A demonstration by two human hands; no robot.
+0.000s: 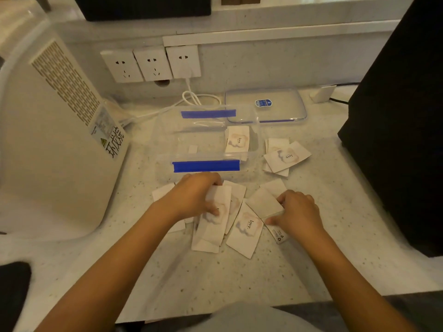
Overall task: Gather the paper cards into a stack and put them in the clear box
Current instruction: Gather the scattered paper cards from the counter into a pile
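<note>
Several white paper cards [247, 230] printed with "love." lie scattered on the counter in front of the clear box [208, 140], which has blue clips. A small stack of cards [237, 140] stands inside the box at its right end. Another loose pile of cards [285, 156] lies to the right of the box. My left hand [194, 196] pinches a few cards at the left of the scatter. My right hand [299, 212] grips cards at its right edge.
The box's clear lid [266, 106] lies behind it, near the wall. A white appliance [48, 140] stands at the left, a black object [402, 116] at the right. Wall sockets [151, 63] and a white cable [191, 97] are at the back.
</note>
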